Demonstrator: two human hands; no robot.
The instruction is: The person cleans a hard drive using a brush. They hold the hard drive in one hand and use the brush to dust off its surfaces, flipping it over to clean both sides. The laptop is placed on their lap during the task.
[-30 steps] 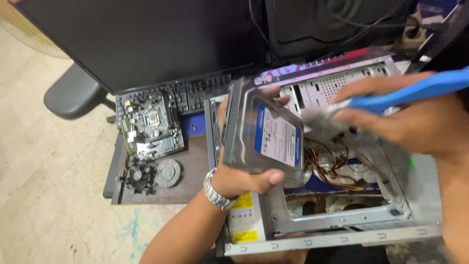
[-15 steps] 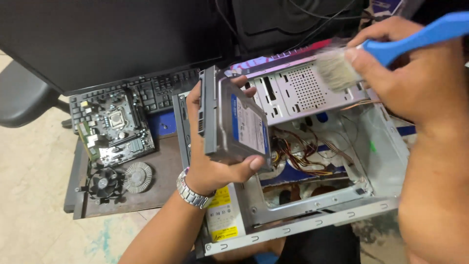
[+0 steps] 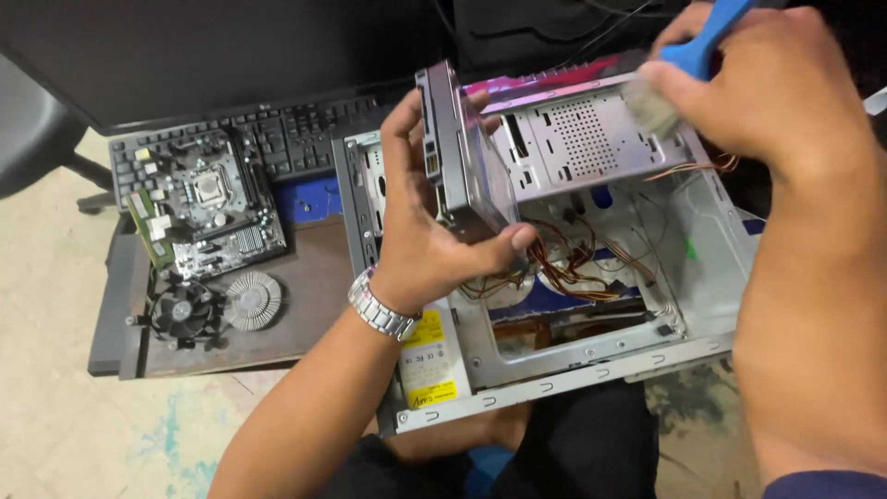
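My left hand point(image 3: 420, 226), with a metal watch on its wrist, grips a hard drive point(image 3: 457, 152) and holds it on edge above an open grey computer case point(image 3: 591, 356). My right hand point(image 3: 771, 79) is closed around a brush with a blue handle point(image 3: 702, 37); the pale bristles point(image 3: 651, 103) sit over the perforated metal drive cage point(image 3: 582, 139) at the case's far side. Bundles of orange and red wires point(image 3: 564, 268) lie loose inside the case.
A motherboard point(image 3: 203, 203) lies left of the case on a brown table point(image 3: 296, 305), with a cooling fan point(image 3: 183, 310) and round heatsink point(image 3: 251, 300) in front of it. A black keyboard point(image 3: 296, 134) and a dark monitor point(image 3: 185, 46) stand behind. A power supply point(image 3: 432, 365) sits at the case's near corner.
My left hand has turned the hard drive from face-on to edge-on. My right hand with the brush has risen toward the far right of the case. The view has shifted.
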